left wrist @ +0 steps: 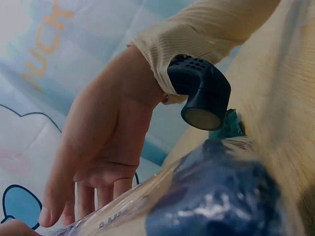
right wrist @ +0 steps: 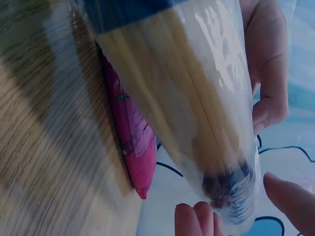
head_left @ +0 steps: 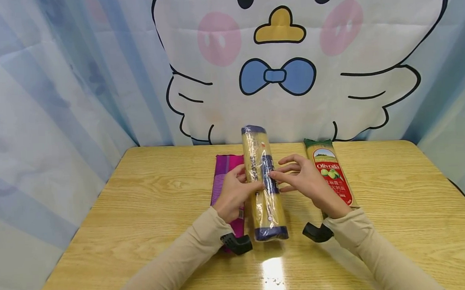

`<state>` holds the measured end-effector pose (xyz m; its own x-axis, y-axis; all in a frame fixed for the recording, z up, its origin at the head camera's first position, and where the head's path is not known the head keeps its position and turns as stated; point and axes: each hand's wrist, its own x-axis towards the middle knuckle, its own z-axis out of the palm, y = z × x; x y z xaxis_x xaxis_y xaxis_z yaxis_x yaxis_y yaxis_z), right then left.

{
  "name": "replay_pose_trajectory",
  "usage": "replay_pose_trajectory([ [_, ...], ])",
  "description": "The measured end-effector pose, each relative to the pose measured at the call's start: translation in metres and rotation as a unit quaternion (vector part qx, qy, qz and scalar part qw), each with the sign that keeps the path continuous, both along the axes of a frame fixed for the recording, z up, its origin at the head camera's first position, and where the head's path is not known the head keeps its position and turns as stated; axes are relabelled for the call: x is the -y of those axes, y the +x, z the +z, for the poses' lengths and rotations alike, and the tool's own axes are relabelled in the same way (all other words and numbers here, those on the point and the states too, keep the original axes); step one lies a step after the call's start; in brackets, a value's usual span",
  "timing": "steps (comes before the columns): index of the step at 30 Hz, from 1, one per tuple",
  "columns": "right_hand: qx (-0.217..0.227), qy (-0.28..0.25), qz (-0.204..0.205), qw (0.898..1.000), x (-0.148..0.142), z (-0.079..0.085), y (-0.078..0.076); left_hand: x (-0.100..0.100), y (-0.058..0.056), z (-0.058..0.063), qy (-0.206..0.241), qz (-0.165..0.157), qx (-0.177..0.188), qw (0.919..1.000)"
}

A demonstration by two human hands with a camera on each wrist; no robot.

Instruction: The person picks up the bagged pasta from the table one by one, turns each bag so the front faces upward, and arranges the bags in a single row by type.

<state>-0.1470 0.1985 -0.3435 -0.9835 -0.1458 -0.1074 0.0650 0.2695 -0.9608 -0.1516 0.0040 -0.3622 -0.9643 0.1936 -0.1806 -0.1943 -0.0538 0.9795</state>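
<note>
A clear plastic pack of spaghetti (head_left: 264,213) with dark blue ends and a dark blue label is held lengthwise over the middle of the table. My left hand (head_left: 234,193) grips its left side, thumb across the front and fingers partly hidden behind. On the opposite side is my right hand (head_left: 302,178), its fingers spread and loosely bent, thumb tip right at the pack's edge. In the right wrist view, the right thumb (right wrist: 290,199) and fingertips (right wrist: 189,221) lie on either side of the pack's far end, without closing round it.
A magenta pack (head_left: 222,173) lies on the wooden table (head_left: 149,209), partly behind the left hand. To the right lies a red-labelled pack of Olivoilà pasta (head_left: 328,166), partly covered by the right hand. A printed curtain (head_left: 222,98) hangs along the table's back edge.
</note>
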Motion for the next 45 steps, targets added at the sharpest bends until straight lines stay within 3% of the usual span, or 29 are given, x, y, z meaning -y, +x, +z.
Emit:
replay_pose_trajectory([
  [5, 0.015, 0.009, 0.024, 1.0, -0.004, -0.003, -0.003, 0.003, -0.001, 0.0, 0.004, -0.019, -0.002, 0.9998],
  [13, 0.032, -0.036, 0.067, 0.997, -0.006, -0.011, -0.004, 0.004, -0.003, -0.002, 0.019, -0.046, 0.015, 0.9986],
  [21, 0.009, -0.048, 0.043, 0.998, -0.003, -0.012, -0.004, 0.004, -0.004, -0.004, 0.037, -0.056, 0.021, 0.9975],
  [30, -0.019, -0.025, 0.018, 0.999, 0.001, -0.008, 0.0, 0.007, -0.008, -0.007, 0.041, -0.091, 0.033, 0.9945],
  [37, -0.026, -0.013, 0.003, 1.0, 0.002, -0.005, 0.0, 0.013, -0.009, -0.008, 0.003, -0.126, 0.015, 0.992],
  [45, -0.018, -0.022, 0.003, 1.0, 0.003, -0.006, 0.0, 0.017, -0.011, -0.011, -0.01, -0.111, 0.015, 0.9936],
])
